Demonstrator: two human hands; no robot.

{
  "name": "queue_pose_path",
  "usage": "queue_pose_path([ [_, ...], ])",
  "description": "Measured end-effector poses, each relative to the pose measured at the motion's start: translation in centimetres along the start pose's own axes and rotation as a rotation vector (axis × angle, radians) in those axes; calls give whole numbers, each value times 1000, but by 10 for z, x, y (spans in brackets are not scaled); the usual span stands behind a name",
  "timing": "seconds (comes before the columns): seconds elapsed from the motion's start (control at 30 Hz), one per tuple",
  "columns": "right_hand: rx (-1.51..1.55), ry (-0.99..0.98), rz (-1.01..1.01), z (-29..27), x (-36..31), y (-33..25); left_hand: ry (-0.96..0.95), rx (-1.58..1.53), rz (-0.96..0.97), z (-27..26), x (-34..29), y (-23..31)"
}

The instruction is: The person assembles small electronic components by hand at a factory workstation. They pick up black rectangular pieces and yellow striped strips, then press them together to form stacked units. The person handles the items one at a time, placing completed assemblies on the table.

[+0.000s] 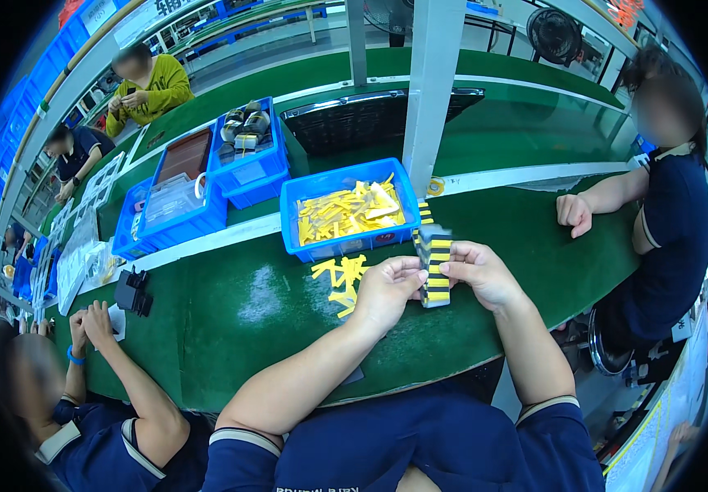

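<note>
A strip with black and yellow bands (437, 266) is held up between my two hands over the green table. My left hand (388, 289) pinches its left edge, fingers closed. On the other edge, my right hand (480, 275) grips it between thumb and fingers. The strip's upper end looks blurred. Just beyond my hands stands a blue bin (288, 209) full of small yellow pieces (338, 215). More loose yellow pieces (346, 275) lie on the table left of my left hand.
Blue bins (247, 172) with dark rolled items stand farther left, near a black device (133, 291). A white post (429, 98) rises behind the yellow pieces' bin. Co-workers sit at left and right; one's hand (574, 215) rests on the green table (526, 238).
</note>
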State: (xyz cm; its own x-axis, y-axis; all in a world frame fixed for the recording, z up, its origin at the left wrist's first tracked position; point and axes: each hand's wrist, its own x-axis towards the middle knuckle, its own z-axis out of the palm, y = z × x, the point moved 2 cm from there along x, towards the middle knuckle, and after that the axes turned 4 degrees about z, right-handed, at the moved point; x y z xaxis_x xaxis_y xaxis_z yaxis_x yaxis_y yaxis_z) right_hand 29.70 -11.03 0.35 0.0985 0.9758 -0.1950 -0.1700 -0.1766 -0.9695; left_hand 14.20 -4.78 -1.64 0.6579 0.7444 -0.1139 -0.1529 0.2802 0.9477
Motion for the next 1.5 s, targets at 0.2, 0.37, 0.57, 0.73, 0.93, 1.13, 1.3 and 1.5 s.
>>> queue_pose_path([
  [0.2,37,31,17,8,-5,1,30,73,27,-2,-3,-1],
  [0.37,33,-4,41,9,-8,5,33,-38,94,-2,-4,-5],
  [0.57,-10,-24,3,17,-11,5,13,-91,28,0,-6,-4],
  [0.73,8,34,-49,25,-15,2,72,-44,84,-4,-5,-7],
  [0.93,68,42,-6,22,-15,5,70,-141,47,-7,-6,-7],
  [1.13,151,55,41,15,-12,10,58,-190,-1,-4,-9,-2],
  [1.3,161,64,49,13,-13,13,101,-11,33,-6,-8,4],
  [1.5,167,117,-12,25,-14,12,134,55,110,-5,-8,1],
])
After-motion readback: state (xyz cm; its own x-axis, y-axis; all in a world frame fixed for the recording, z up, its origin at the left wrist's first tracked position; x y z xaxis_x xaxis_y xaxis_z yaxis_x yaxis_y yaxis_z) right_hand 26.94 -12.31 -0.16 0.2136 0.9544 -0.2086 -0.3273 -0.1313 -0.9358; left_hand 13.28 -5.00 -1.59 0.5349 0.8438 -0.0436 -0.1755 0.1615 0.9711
